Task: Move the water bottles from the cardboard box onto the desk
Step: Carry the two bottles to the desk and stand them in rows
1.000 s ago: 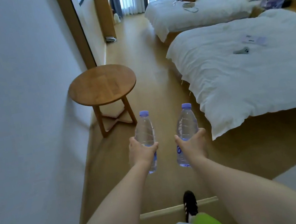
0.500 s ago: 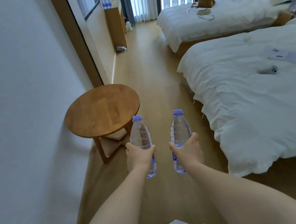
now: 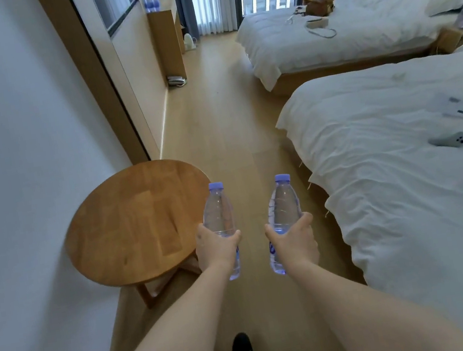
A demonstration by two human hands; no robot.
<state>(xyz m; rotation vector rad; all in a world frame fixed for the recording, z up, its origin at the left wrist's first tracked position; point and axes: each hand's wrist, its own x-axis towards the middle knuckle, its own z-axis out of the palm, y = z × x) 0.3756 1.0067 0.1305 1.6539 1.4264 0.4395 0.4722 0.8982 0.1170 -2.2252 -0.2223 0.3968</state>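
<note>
fingers (image 3: 304, 220) of both hands curled round bottles: left hand (image 3: 216, 246) gripping left bottle (image 3: 219, 219), right hand (image 3: 293, 237) gripping right bottle (image 3: 283, 206). both upright, side by side, apart, over floor (image 3: 232, 132), between round table (image 3: 137, 223) and bed (image 3: 411, 207).

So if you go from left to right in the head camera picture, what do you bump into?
Wall → round table → left hand with its bottle → right hand with its bottle → near bed.
</note>
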